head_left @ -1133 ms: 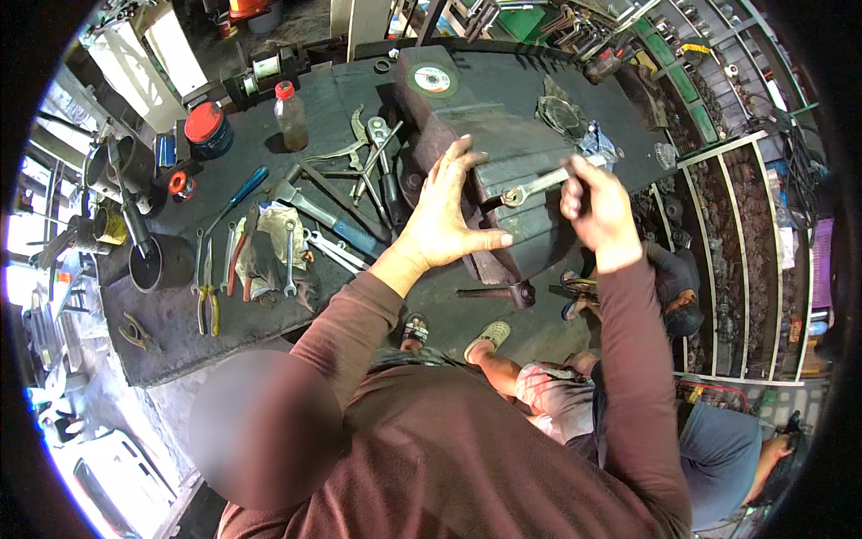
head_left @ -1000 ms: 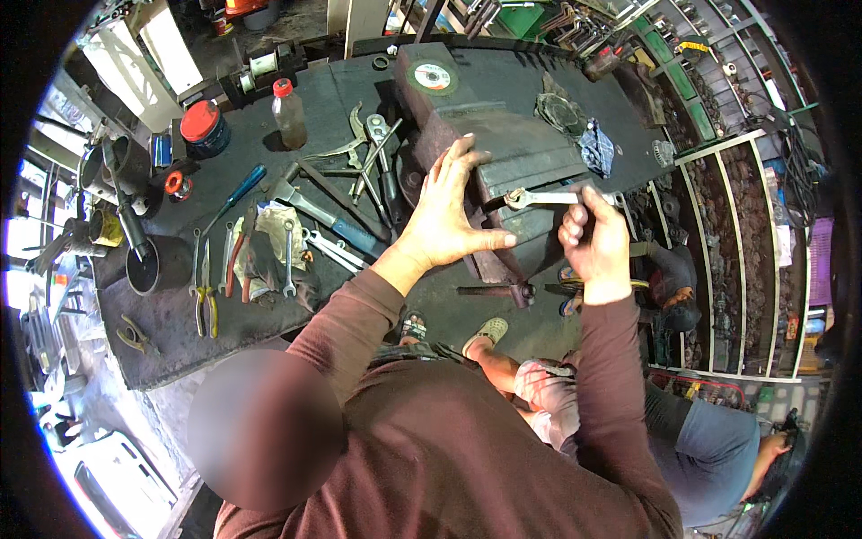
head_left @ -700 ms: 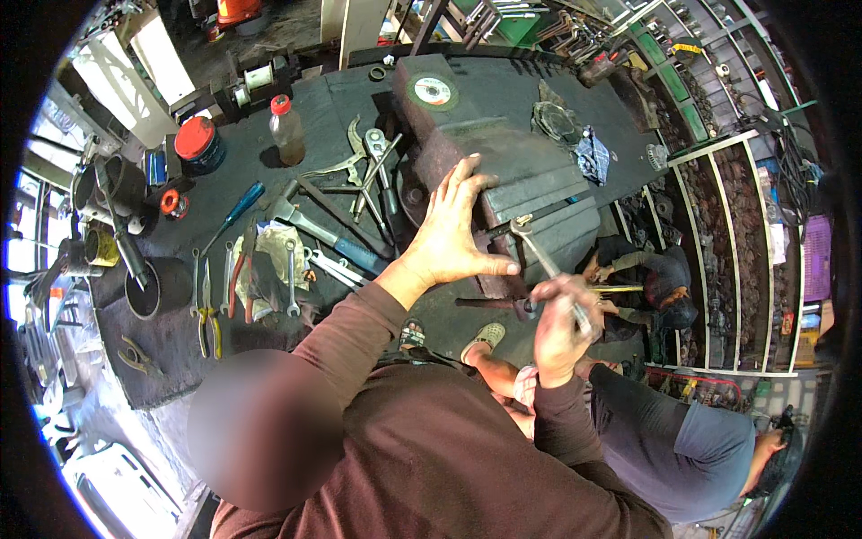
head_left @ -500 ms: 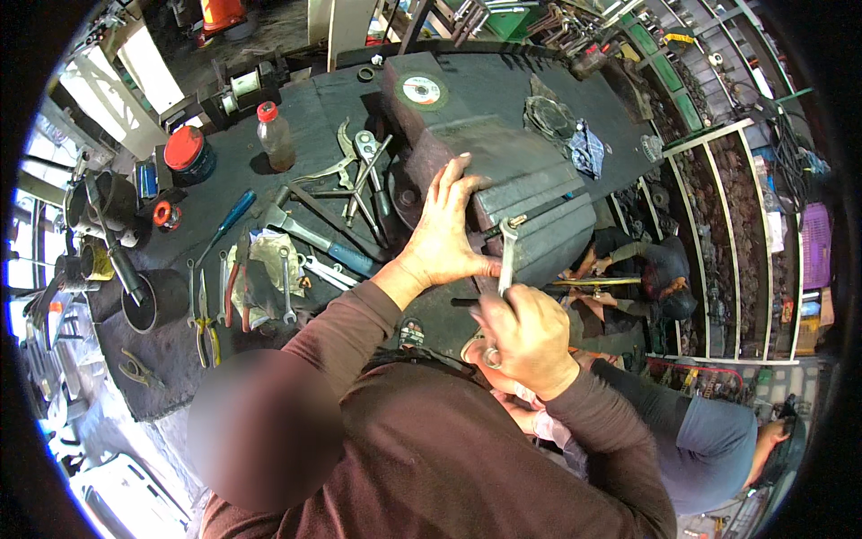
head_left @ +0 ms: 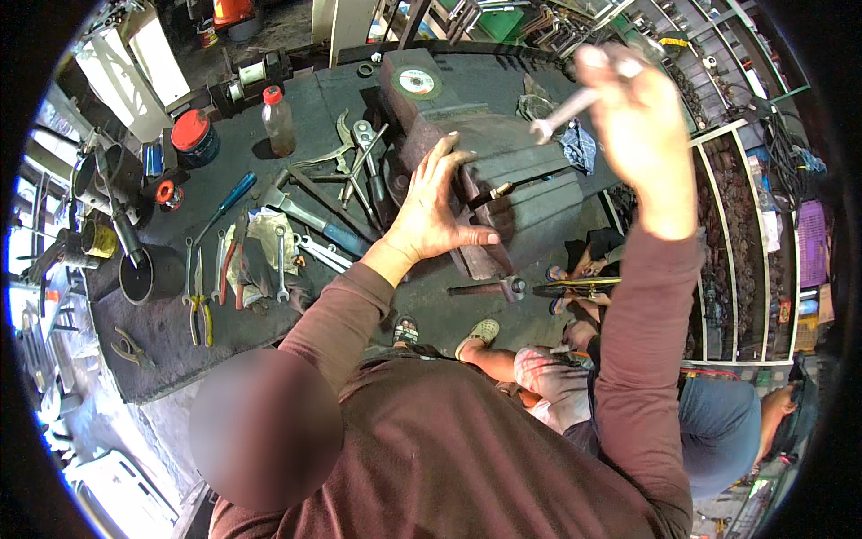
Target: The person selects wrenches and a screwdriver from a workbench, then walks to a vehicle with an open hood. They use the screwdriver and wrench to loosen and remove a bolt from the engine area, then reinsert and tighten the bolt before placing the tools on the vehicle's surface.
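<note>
My left hand [head_left: 429, 208] lies spread on the near side of a big dark bench vise [head_left: 525, 153], thumb apart from the fingers. A small rod-like piece with a brassy end [head_left: 499, 191] sits at the vise's jaws, close to that thumb; how it is held is hard to make out. Up and to the right, my right hand [head_left: 645, 135] is raised above the vise and smeared by motion. Its fingers are closed on a wrench [head_left: 569, 117], whose head points left over the vise. Below the jaws shows the vise's screw handle [head_left: 489, 288].
Left of the vise, the dark bench [head_left: 153, 359] carries pliers [head_left: 199, 310], a hammer [head_left: 314, 223], a ratchet [head_left: 368, 153], a screwdriver [head_left: 229, 202] and several wrenches. A red-capped bottle [head_left: 278, 126] stands behind them. People sit at the right, near parts shelves [head_left: 732, 242].
My right hand has lifted the wrench away from the piece at the jaws, up and to the right. My left hand stays on the vise, and the screw handle has come into view.
</note>
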A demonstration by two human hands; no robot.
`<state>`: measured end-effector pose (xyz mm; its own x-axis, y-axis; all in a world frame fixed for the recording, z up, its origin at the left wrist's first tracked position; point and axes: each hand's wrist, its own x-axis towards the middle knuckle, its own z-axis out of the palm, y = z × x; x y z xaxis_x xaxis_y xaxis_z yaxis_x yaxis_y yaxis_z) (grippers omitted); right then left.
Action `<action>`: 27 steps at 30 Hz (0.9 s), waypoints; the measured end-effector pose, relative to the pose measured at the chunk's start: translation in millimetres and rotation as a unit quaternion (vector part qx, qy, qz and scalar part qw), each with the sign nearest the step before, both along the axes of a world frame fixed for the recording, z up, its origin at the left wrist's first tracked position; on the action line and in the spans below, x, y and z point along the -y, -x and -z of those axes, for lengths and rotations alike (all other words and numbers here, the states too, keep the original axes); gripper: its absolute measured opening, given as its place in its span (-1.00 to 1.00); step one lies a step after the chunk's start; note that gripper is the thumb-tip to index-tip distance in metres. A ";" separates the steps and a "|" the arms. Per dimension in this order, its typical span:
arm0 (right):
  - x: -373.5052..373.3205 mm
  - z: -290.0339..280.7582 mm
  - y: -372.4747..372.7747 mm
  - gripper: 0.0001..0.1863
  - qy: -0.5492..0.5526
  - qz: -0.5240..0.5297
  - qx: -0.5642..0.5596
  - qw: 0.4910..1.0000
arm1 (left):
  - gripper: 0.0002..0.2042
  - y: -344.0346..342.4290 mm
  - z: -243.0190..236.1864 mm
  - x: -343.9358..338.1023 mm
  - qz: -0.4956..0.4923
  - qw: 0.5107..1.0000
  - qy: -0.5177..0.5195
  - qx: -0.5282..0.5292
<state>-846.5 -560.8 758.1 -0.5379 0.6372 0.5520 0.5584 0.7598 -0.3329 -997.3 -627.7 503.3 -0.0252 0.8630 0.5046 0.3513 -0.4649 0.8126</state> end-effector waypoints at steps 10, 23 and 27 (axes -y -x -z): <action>-5.5 146.3 -108.0 -0.64 0.589 0.009 -0.406 0.699 | 0.25 0.2 -3.3 2.3 0.028 0.996 0.064 0.052; -34.9 133.5 -97.4 -0.72 0.714 -0.002 -0.342 0.611 | 0.16 0.4 -13.9 7.3 -0.003 0.998 0.063 0.011; -16.4 134.3 -85.3 -0.83 0.622 0.118 -0.406 0.659 | -0.12 -21.4 -40.7 25.9 -0.073 0.994 0.014 -0.077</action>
<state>-761.2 -544.4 623.8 -0.1917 0.8809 -0.4326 -0.1334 -0.4601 -0.8778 -975.9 -653.7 544.0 -0.0765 0.8698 0.4875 0.5341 -0.3771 0.7567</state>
